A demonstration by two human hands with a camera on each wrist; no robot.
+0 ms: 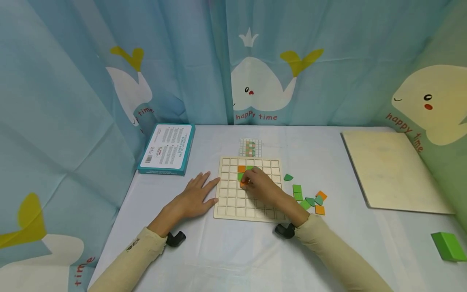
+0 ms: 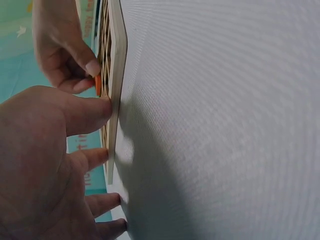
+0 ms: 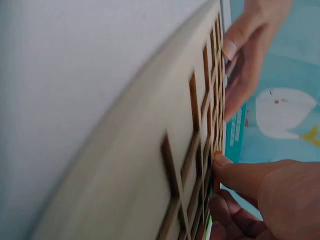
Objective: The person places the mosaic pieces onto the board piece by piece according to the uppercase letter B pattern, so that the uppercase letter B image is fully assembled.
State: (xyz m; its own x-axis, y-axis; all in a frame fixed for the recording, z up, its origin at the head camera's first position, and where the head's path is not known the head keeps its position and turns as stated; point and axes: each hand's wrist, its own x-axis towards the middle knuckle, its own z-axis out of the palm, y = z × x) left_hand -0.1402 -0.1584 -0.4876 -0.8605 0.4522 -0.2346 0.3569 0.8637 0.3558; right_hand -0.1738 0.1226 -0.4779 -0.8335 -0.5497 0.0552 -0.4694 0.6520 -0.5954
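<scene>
Right hand (image 1: 262,187) pinches an orange tile (image 2: 98,86), seemingly square; left hand (image 1: 197,197), fingers spread, touches the grid board's (image 1: 231,202) left edge. Brushing knuckles could unseat the green tile (image 1: 240,176).

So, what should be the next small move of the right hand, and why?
Probably the right hand should press the orange tile flat into the grid board and let go: it pinches this tile at the board's surface, while the left hand touches the board's edge.

Wood and cloth before you
Your grid board (image 1: 231,201) looks like smooth, matt wood; your tablecloth (image 2: 225,100), finely textured cloth; your curtain (image 1: 197,48), creased cloth.
</scene>
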